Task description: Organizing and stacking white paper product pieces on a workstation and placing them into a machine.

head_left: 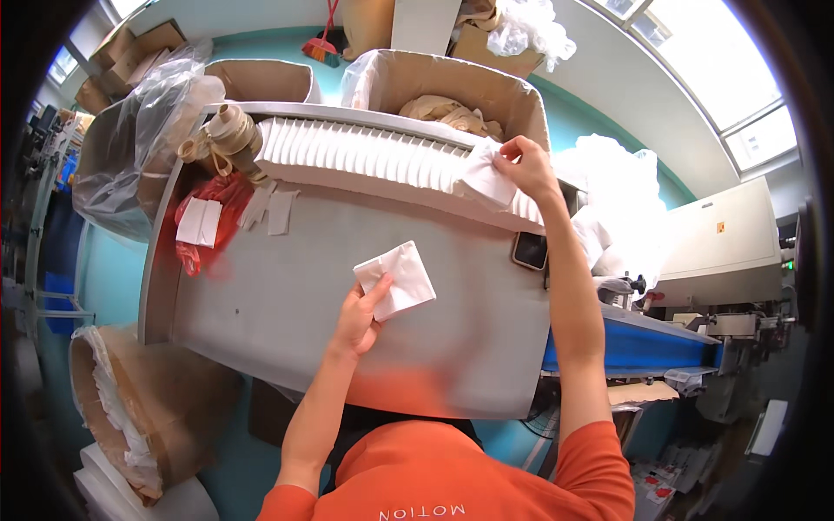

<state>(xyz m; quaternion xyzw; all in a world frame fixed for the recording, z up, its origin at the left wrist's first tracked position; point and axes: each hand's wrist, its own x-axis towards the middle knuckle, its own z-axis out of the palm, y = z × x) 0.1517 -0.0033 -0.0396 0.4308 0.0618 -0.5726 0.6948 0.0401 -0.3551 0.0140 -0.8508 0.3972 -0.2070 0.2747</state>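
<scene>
Over the middle of the grey table (261, 304), my left hand (356, 319) holds a flat white square that looks like a folded napkin (404, 282), thumb on top. My right arm is stretched to the far right, where my right hand (527, 169) pinches the corner of another white folded napkin (488, 181). That one lies against the right part of a long row of upright white folded pieces (365, 156) along the table's far edge. The fingers under the left napkin are hidden.
A dark phone (530, 250) lies by the right edge. At the left are tape rolls (233, 130), a red plastic bag (189, 256) and white strips (281, 213). Cardboard boxes (521, 95) stand behind; a brown sack (165, 408) stands front left. A blue conveyor (643, 343) is at right.
</scene>
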